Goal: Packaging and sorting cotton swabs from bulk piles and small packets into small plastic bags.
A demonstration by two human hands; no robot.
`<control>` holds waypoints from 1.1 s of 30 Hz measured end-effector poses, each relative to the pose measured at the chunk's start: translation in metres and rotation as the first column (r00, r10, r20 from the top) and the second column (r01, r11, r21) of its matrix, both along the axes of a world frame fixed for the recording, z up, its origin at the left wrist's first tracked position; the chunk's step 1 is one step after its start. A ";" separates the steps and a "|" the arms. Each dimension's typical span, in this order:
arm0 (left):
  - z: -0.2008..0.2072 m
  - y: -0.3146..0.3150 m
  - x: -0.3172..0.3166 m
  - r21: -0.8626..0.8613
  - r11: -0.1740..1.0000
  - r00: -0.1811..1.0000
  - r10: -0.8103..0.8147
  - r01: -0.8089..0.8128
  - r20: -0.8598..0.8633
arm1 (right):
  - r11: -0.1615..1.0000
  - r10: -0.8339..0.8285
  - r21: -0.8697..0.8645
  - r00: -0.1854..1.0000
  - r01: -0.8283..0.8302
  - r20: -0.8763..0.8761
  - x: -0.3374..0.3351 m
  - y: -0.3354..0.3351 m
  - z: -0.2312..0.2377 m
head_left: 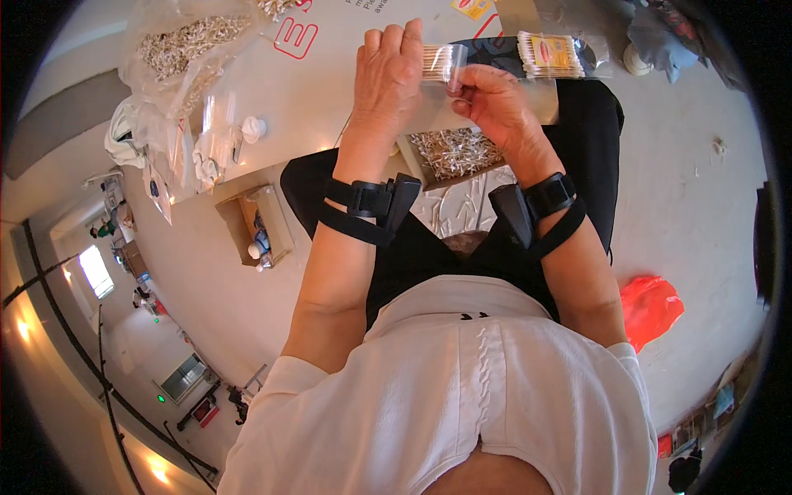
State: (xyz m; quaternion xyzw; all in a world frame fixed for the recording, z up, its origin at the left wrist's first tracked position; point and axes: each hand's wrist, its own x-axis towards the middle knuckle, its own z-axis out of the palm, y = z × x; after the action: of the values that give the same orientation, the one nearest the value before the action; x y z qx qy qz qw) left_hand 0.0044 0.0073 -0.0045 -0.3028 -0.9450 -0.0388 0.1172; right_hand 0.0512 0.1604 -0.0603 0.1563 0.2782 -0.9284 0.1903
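Observation:
A small clear plastic bag (454,59) with a row of cotton swabs (436,63) in it is held between my two hands above the table edge. My left hand (388,78) is closed round the left end of the swabs, its fingers partly hidden. My right hand (499,103) pinches the bag's right end between thumb and fingers. Just right of it, on a dark surface, lies a filled pack of cotton swabs (549,56) with a yellow and red label. Under my hands, an open box (418,165) is heaped with loose swabs.
A big clear bag of loose swabs (194,45) sits on the table at far left, near empty plastic bags (216,124) and a small white cap (253,129). On the floor are a cardboard box (239,231) at left and a red plastic bag (652,309) at right.

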 end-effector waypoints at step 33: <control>-0.003 0.003 0.002 0.049 0.998 0.999 0.038 -0.040 0.037 | 0.798 0.010 0.586 0.970 0.138 -0.241 -0.001 -0.003 0.008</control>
State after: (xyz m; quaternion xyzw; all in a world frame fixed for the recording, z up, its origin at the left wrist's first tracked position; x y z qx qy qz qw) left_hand 0.0066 0.0102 -0.0080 -0.2806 -0.9514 -0.0655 0.1082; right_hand 0.0498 0.1569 -0.0521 0.1083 0.5719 -0.8105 0.0657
